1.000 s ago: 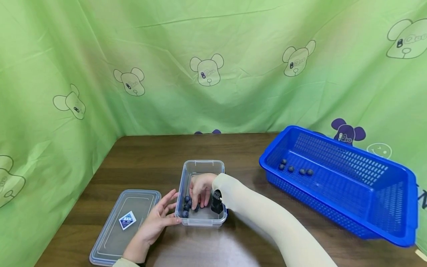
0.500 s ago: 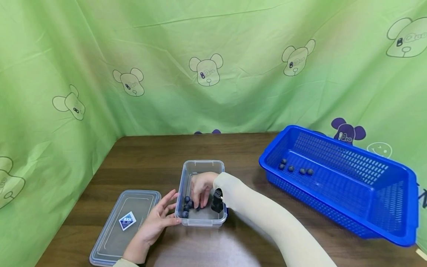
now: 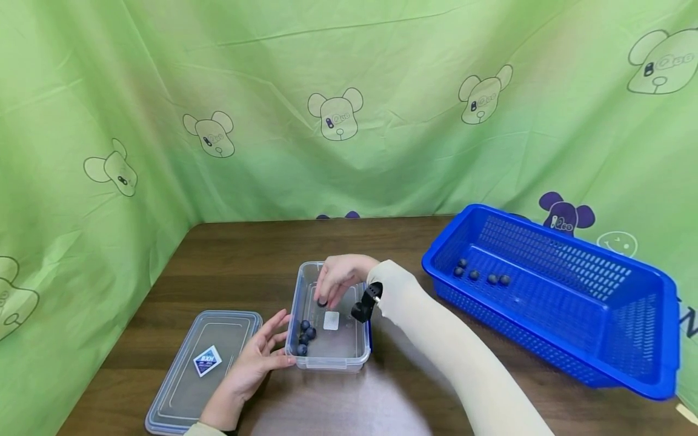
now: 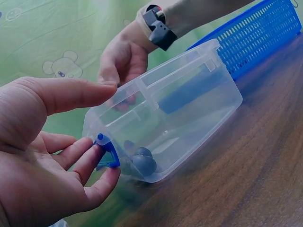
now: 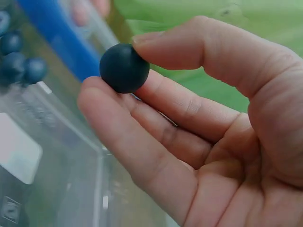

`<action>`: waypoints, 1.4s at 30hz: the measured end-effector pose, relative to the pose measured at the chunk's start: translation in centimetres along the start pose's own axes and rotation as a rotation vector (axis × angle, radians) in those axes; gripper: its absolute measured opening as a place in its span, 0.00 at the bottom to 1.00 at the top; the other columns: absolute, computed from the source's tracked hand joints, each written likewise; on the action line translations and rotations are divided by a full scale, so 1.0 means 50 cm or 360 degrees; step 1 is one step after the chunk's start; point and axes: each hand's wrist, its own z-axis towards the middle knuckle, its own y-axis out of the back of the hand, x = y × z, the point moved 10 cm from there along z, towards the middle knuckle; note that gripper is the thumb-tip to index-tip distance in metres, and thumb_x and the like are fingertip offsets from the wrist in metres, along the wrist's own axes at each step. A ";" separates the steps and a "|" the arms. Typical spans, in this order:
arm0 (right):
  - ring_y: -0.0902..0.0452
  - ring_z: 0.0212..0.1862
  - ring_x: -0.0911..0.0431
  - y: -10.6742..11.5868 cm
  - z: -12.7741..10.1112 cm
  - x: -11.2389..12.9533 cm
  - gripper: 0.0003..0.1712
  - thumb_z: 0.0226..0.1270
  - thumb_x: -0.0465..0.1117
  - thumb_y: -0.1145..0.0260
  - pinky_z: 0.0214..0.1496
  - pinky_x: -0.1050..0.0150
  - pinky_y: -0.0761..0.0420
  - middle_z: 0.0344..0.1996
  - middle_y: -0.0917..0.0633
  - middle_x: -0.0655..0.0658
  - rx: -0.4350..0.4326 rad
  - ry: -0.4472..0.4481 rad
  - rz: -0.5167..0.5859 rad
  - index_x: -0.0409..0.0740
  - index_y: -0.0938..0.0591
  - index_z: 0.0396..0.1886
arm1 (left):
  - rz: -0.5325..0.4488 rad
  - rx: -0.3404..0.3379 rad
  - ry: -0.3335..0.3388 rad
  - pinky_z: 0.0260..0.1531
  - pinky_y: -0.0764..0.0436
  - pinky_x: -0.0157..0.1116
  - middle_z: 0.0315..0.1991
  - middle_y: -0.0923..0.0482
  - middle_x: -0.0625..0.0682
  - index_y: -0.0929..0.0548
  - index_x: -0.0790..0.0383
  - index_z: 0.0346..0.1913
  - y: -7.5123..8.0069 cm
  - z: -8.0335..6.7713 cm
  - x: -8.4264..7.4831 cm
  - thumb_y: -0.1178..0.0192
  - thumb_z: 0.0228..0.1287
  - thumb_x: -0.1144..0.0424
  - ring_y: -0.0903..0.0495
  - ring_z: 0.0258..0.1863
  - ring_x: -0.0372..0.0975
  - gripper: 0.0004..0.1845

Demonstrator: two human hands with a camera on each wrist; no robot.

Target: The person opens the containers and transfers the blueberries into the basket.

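A clear plastic box (image 3: 349, 357) stands on the brown table, with three dark blueberries (image 3: 305, 334) in its near left corner. My right hand (image 3: 339, 280) is raised over the box's far half and pinches one blueberry (image 5: 124, 68) between thumb and fingertips; the berry (image 3: 322, 301) shows as a dark spot under the fingers. My left hand (image 3: 256, 362) rests against the box's left wall, fingers straight, touching a blue clip (image 4: 108, 150). The box (image 4: 189, 113) and its berries (image 4: 143, 161) fill the left wrist view.
The box's flat lid (image 3: 203, 369) with a blue label lies on the table to the left. A blue perforated basket (image 3: 621, 339) stands at the right with several blueberries (image 3: 482, 276) in its far left corner. Green printed cloth backs the table.
My right hand has lifted out of the box and moved toward its far end with one blueberry pinched. The left hand has stayed against the box.
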 end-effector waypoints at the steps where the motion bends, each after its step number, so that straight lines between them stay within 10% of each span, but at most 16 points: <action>1: 0.15 0.31 0.53 0.008 -0.006 0.005 0.11 0.57 0.23 0.36 0.44 0.56 0.15 0.32 0.12 0.37 -0.0008 0.0026 0.0015 0.23 0.16 0.40 | 0.0002 0.0003 -0.0006 0.55 0.26 0.34 0.74 0.51 0.73 0.54 0.78 0.75 0.000 0.000 -0.001 0.34 0.49 0.81 0.31 0.60 0.42 0.53; 20: 0.14 0.37 0.52 0.156 -0.108 0.015 0.17 0.63 0.24 0.42 0.52 0.52 0.18 0.34 0.12 0.37 -0.0185 0.0327 0.0298 0.15 0.23 0.49 | -0.0002 -0.0014 0.0042 0.55 0.26 0.34 0.75 0.52 0.72 0.54 0.76 0.76 0.002 0.001 0.010 0.34 0.47 0.82 0.32 0.60 0.43 0.54; 42: 0.15 0.42 0.54 0.366 -0.331 -0.143 0.17 0.70 0.23 0.47 0.52 0.59 0.18 0.37 0.12 0.41 -0.0421 0.0345 0.0620 0.37 0.13 0.37 | -0.0016 0.0006 0.0030 0.55 0.25 0.34 0.75 0.53 0.72 0.54 0.77 0.76 -0.001 0.002 0.007 0.34 0.48 0.82 0.32 0.60 0.42 0.54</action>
